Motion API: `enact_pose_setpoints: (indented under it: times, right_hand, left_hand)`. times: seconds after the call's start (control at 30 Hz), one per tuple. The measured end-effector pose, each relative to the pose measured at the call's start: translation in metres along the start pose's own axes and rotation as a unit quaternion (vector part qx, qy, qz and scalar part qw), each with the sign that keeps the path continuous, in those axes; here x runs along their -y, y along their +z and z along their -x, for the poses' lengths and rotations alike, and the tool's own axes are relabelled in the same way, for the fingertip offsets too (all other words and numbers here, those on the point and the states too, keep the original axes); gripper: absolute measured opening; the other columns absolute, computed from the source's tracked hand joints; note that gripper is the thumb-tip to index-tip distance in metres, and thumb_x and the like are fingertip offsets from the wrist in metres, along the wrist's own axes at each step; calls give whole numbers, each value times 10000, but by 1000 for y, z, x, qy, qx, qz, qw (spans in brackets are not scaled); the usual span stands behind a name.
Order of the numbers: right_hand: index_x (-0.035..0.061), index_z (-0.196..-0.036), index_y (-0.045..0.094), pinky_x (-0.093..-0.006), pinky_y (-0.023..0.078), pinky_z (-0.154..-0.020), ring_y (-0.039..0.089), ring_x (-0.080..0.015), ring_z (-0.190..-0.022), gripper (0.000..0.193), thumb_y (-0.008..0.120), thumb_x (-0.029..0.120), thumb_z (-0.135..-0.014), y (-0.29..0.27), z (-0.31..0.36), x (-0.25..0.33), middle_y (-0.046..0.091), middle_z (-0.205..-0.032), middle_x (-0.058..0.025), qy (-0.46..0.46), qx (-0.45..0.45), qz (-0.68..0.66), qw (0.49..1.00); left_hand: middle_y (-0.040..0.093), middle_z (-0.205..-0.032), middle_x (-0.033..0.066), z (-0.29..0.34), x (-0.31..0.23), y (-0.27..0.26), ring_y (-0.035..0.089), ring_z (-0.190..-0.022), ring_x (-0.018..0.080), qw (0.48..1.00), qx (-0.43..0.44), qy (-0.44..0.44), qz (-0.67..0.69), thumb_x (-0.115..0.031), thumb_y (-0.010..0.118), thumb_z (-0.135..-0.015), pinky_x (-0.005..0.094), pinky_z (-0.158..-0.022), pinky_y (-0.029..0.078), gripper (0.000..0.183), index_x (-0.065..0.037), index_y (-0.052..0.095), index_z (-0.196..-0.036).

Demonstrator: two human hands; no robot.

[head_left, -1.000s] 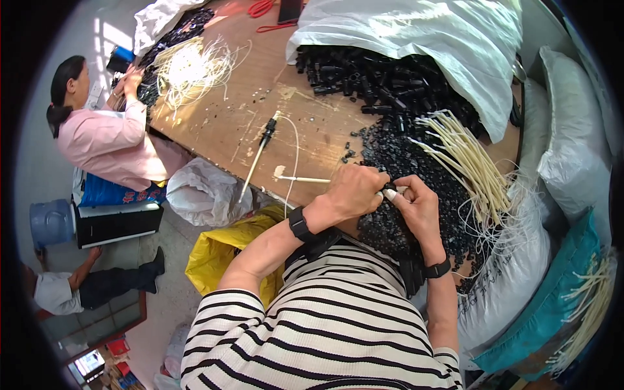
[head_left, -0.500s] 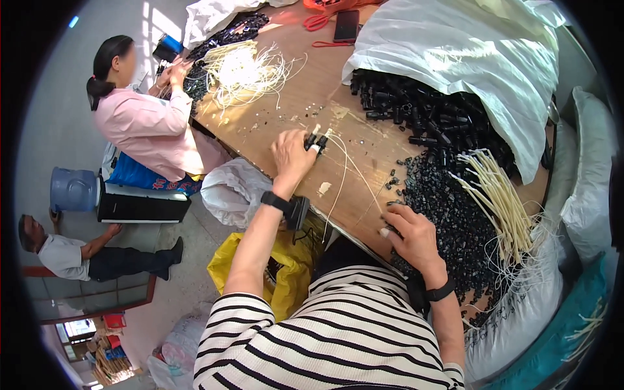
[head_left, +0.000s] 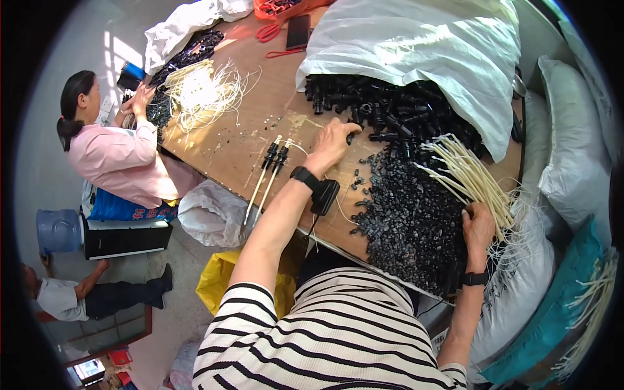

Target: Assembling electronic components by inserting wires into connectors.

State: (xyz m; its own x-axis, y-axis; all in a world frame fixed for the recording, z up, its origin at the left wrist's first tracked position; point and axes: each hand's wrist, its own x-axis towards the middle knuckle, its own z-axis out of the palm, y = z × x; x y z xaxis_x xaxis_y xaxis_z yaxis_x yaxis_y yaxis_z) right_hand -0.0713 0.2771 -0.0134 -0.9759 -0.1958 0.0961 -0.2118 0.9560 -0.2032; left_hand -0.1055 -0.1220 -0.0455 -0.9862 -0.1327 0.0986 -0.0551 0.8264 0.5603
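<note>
My left hand (head_left: 333, 144) is at the edge of a heap of black tubular fittings (head_left: 396, 110), its thumb and fingers closed on one black fitting (head_left: 351, 136). My right hand (head_left: 478, 226) touches the lower side of a bundle of cream-coloured tubes (head_left: 469, 177), its fingers curled; whether it grips one is hidden. Small dark parts (head_left: 416, 227) lie in a broad pile between the hands. Left of my left hand, two cream tubes with black fittings (head_left: 281, 158) lie side by side on the wooden table (head_left: 247, 156).
A white sack (head_left: 416, 39) spills the fittings. Farther left lies a tangle of pale cords (head_left: 201, 97), beside a co-worker in pink (head_left: 117, 149). Red scissors (head_left: 268, 32) and a phone (head_left: 298, 31) lie at the back. Stuffed sacks (head_left: 575, 136) line the right side.
My left hand has let go of the two fitted tubes and moved right to the black fittings. My right hand has moved from the small parts to the cream tubes. The view has shifted.
</note>
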Motion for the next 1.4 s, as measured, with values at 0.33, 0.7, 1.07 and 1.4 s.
enact_pose_setpoints:
  times: [0.33,0.7,1.07,1.4]
  right_hand:
    - [61,-872,574,-387,427,-714,579,-308,-762,116,627,49,-770,-20,-14,26,578,-819,-112,-140,-151,-61,977]
    - [66,-1095,660,-313,423,-525,546,-233,-568,357,609,-27,-755,-22,21,83,527,-725,-89,-189,-12,-261,947]
    - [160,-1319,546,-356,470,-523,583,-263,-570,620,731,92,-732,-26,31,106,600,-755,-62,-112,-11,-78,991]
    - [54,-723,608,-266,494,-686,645,-166,-836,114,703,109,-755,-13,20,71,665,-1050,-143,-12,26,-706,708]
  left_hand:
    - [613,-922,125,35,-33,1,606,-842,289,990,-29,106,84,-24,634,-727,379,-757,486,384,-55,632,-1110]
    - [632,-1019,77,70,-54,6,592,-963,166,940,99,109,309,72,523,-738,288,-876,465,422,14,597,-1149]
    - [656,-1056,53,81,-79,12,578,-1084,231,952,-8,302,48,63,563,-761,462,-1041,308,248,-95,660,-925]
    - [568,-622,22,96,-80,-6,592,-570,160,981,18,193,-5,-147,648,-815,298,-475,429,238,-139,659,-1052]
